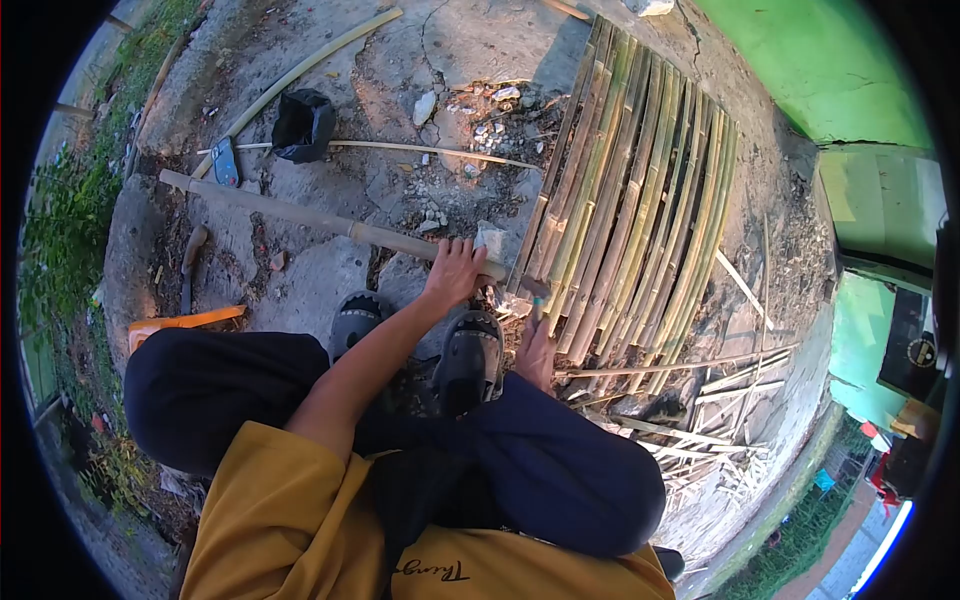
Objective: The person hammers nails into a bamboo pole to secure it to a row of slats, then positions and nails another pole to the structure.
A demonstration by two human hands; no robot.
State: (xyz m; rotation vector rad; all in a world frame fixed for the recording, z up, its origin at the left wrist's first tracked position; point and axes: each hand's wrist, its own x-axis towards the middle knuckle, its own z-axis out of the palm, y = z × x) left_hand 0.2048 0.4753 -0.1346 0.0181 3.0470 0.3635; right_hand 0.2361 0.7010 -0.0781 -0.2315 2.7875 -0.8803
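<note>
My left hand [457,270] is wrapped round a bamboo pole [330,219] near its right end. The pole stretches away to the upper left over the broken concrete. My right hand [537,357] grips the handle of a hammer [536,290], whose head is close to the pole's end and the edge of a bamboo slat panel [640,190]. The panel's split slats lie side by side on the ground, just right of both hands. My dark shoes [470,350] are below the pole.
A black plastic bag [303,125], a blue flat object [225,162], a knife [192,262] and an orange-framed tool [190,320] lie to the left. A long bamboo strip [300,68] curves behind. Thin offcuts [710,440] litter the lower right, near a green wall [800,60].
</note>
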